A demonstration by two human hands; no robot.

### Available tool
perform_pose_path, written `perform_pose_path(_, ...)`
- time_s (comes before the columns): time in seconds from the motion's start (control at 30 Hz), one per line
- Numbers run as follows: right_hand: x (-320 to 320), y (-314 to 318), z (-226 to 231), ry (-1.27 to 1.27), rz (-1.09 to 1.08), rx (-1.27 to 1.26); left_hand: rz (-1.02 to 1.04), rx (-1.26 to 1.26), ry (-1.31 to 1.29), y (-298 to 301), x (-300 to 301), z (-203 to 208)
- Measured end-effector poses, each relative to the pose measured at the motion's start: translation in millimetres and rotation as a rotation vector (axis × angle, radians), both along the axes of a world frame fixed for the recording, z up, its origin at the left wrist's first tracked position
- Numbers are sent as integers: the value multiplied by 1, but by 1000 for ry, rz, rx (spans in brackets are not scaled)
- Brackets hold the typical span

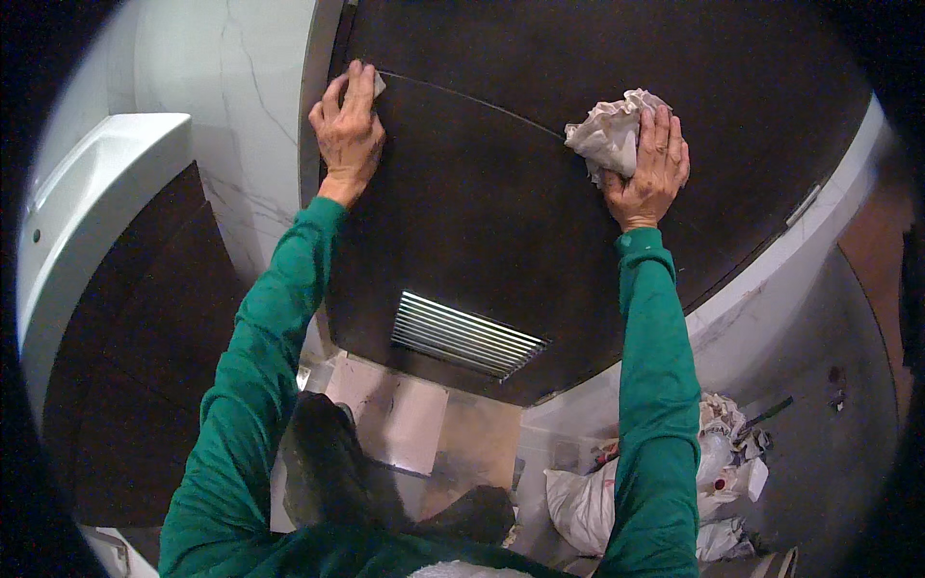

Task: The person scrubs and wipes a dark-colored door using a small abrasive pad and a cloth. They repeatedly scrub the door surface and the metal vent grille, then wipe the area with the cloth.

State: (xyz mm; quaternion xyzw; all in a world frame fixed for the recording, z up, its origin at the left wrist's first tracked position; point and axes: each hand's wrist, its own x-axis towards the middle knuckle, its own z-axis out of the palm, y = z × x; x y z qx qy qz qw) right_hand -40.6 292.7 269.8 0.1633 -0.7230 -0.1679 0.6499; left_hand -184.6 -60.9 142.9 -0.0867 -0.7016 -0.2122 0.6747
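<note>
My right hand [650, 173] presses a crumpled off-white cloth [605, 133] against the dark brown door [462, 193]. The fingers lie over the cloth's right side. Near the door's left edge, my left hand [347, 132] is closed, and a small pale piece [379, 86] sticks out beside its fingertips; its kind cannot be made out. A thin groove [462, 94] runs across the door between the two hands. Lower on the door sits a silver slatted vent grille [467, 332], apart from both hands.
A white washbasin [106, 173] over a dark cabinet [145, 337] stands at the left. White marbled wall [241, 106] borders the door. Cardboard sheets [390, 409] cover floor by my feet. A white sack [583, 506] and loose rubbish [723, 453] lie at the lower right.
</note>
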Motion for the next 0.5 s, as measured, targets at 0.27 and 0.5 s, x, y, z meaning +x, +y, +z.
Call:
perform_pose_path(0.27, 2, -2, 1, 0, -6, -7, 18, 11, -8, 3, 28, -30)
perform_pose_path(0.5, 2, -1, 1, 3, -17, -18, 49, 43, -1, -6, -2, -2)
